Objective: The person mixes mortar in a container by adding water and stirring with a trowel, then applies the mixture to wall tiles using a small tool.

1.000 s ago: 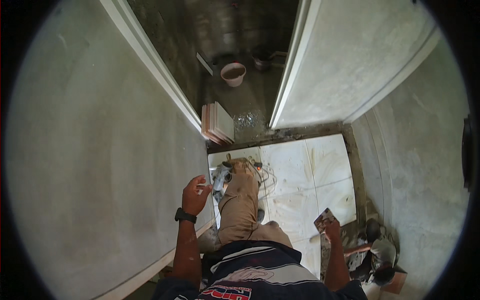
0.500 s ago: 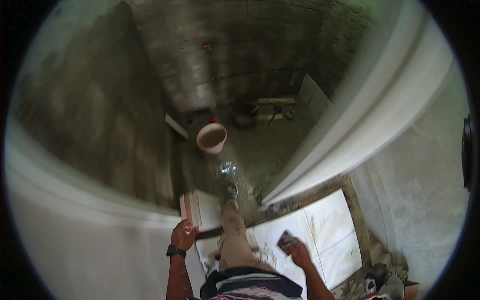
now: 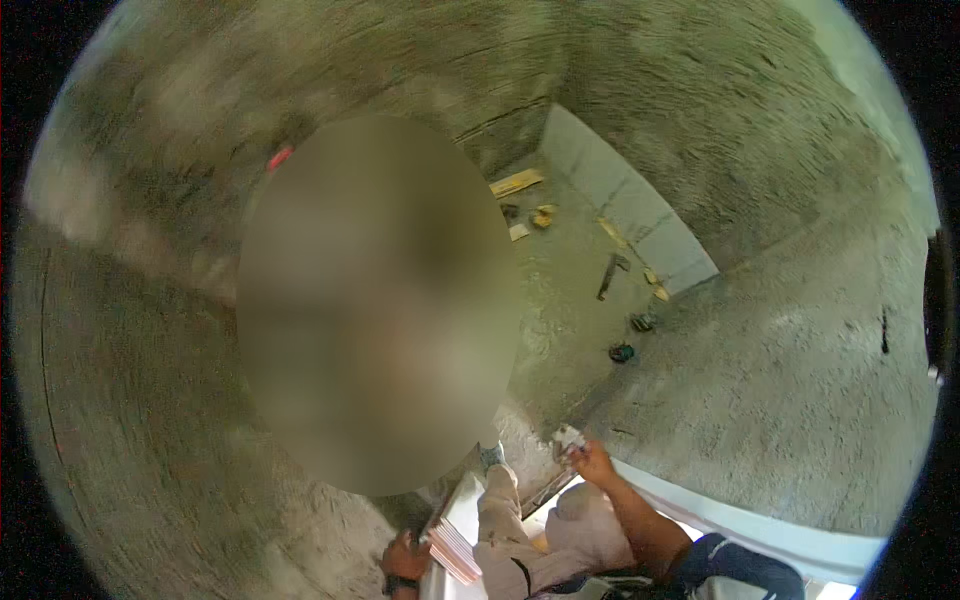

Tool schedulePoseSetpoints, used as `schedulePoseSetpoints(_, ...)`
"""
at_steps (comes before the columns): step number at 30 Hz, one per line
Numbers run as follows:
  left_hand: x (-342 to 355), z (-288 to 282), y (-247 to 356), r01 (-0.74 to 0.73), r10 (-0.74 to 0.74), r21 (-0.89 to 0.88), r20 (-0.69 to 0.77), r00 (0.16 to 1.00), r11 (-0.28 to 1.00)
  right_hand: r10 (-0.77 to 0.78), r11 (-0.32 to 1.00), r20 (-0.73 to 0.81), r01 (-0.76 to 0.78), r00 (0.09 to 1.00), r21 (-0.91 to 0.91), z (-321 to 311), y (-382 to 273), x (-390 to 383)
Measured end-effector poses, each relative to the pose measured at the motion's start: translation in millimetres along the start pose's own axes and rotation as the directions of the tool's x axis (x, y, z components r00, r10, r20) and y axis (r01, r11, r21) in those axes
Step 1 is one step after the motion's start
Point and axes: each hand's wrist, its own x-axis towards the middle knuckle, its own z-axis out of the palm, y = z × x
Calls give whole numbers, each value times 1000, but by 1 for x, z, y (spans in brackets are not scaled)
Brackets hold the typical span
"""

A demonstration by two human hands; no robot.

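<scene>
A small, flat, whitish piece [image 3: 567, 437] with grey blotches shows just beyond the white frame [image 3: 760, 518]. The right hand [image 3: 592, 462] grips it in bent fingers; the left hand [image 3: 404, 556] meets the stacked tiles [image 3: 456, 550], its grasp impossible to tell. The piece points up-left, its long axis unclear.

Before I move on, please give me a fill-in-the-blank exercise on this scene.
The tile stack is nearest the person's ____ hand.
The small flat piece is in the ____ hand.
The small bright thing at upper left is coloured ____.
The large pale panel stands against the rough ____.

Missing words: left; right; red; wall.
</scene>
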Motion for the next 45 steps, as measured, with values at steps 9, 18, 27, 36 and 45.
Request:
schedulePoseSetpoints(9,-19,-45,-60,479,-530,256,197,825,840,165,981,-222,-183,961,-61,-101,-10,67)
schedulePoseSetpoints(18,20,-57,-27,618,-635,152,128,762,771,333,921,-266,-373,905,-115,-134,2,133)
schedulePoseSetpoints(27,185,-83,142,406,-429,-468,62,901,785,279,871,-157,-180,947,458,-169,-6,348)
schedulePoseSetpoints(36,377,-159,448,-303,344,-422,24,938,854,-192,95,355,-342,915,935,-171,107,565)
schedulePoseSetpoints(45,418,-212,582,-315,163,69,740,652,946,290,54,824,-868,487,494,-172,166,514)
